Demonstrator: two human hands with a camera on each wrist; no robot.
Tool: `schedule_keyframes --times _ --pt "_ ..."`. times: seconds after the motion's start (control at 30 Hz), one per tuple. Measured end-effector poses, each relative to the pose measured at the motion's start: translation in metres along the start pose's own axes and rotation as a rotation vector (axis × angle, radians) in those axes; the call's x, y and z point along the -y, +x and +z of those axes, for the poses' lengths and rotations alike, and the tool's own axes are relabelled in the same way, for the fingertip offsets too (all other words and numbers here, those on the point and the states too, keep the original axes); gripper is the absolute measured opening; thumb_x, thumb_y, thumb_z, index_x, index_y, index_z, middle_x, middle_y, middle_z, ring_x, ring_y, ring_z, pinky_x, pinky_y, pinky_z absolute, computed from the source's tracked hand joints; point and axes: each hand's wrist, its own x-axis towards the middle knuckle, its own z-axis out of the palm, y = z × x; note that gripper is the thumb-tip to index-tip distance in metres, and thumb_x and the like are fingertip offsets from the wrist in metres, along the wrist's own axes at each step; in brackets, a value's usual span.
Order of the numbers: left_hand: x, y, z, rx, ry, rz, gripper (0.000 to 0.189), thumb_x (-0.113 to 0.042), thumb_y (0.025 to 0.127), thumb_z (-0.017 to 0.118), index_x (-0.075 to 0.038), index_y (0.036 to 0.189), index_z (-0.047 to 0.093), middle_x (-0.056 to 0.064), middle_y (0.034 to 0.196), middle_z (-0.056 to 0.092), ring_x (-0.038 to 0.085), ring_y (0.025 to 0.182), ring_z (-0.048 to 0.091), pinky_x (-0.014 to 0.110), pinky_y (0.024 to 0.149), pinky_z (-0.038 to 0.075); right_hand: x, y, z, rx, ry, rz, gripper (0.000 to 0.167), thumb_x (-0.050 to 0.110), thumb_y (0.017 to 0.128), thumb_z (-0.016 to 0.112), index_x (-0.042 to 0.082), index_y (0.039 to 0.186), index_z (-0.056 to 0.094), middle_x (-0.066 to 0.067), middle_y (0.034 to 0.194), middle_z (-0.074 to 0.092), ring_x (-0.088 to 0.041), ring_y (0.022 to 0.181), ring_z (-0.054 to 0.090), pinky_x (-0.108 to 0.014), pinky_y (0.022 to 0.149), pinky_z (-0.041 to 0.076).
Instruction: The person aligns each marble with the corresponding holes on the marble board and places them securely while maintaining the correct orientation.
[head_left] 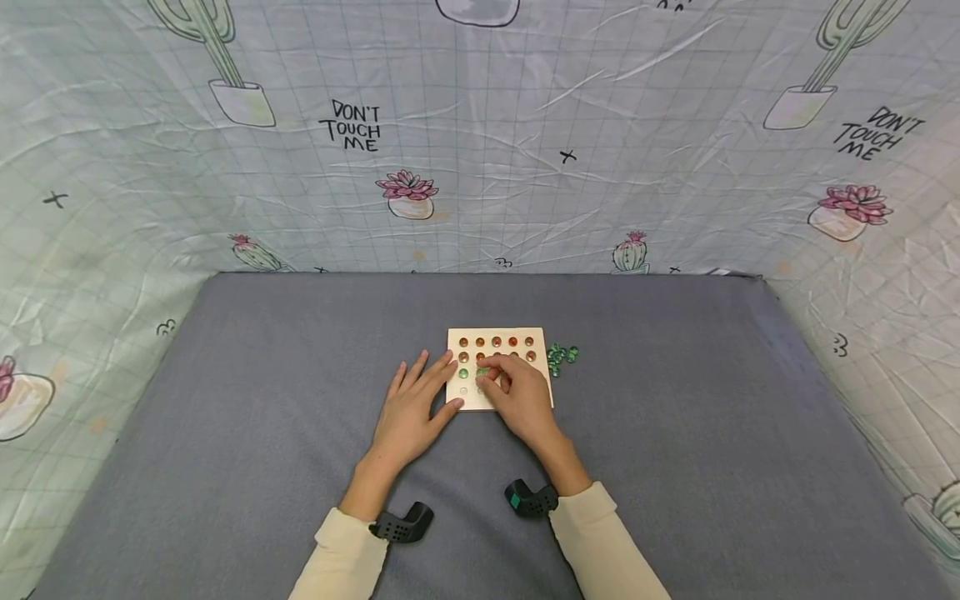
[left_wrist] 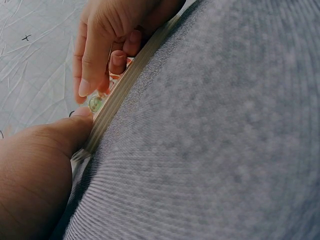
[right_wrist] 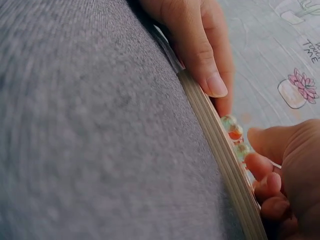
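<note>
1. Head: I am watching the left hand (head_left: pixel 408 417) resting, fingers spread, at the near left of a wooden board (head_left: pixel 472 402) on the table (head_left: pixel 262 417). The right hand (head_left: pixel 525 404) is curling over it, its tips standing narrowly around a green gem (head_left: pixel 482 372); I am not managing to tell whether they are gripping it. Another green gem (head_left: pixel 463 373) is sitting left of those tips, amber gems (head_left: pixel 497 342) are filling rows beyond them, and loose green gems (head_left: pixel 556 352) are lying right of that hand.
2. Left wrist: I am seeing a green gem showing just beside the left thumb's tip.
3. Right wrist: I am seeing gems showing just ahead of the right thumb.
</note>
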Motion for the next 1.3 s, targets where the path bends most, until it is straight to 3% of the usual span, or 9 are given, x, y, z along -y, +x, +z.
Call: schedule_keyframes --times 0.4,0.9,1.3 --pt "-0.001 0.001 0.002 -0.001 0.018 -0.020 0.057 -0.038 0.092 0.063 -0.014 0.142 0.050 0.001 0.148 0.042 0.031 0.140 0.027 0.050 0.116 0.012 0.000 0.001 -0.023 -0.019 0.134 0.022 0.017 0.010 0.085 0.074 0.004 0.101 0.072 -0.001 0.077 0.062 -0.012 0.063 0.055 -0.024 0.054 0.046" --pt "-0.001 0.000 0.001 0.018 0.010 -0.027 0.058 -0.039 0.093 0.062 -0.015 0.143 0.047 -0.001 0.150 0.039 0.029 0.141 0.025 0.049 0.116 0.011 -0.019 0.000 -0.061 -0.100 0.108 0.108 0.016 0.012 0.085 0.074 0.006 0.100 0.073 0.000 0.080 0.063 -0.015 0.065 0.053 -0.023 0.054 0.043" --pt "0.000 0.000 -0.001 0.020 0.006 -0.021 0.058 -0.040 0.093 0.061 -0.015 0.143 0.047 -0.001 0.150 0.039 0.029 0.141 0.025 0.049 0.116 0.011 -0.042 -0.006 -0.088 -0.090 0.125 0.198 0.021 0.018 0.087 0.073 0.007 0.105 0.072 -0.003 0.085 0.064 -0.018 0.070 0.052 -0.023 0.057 0.043"
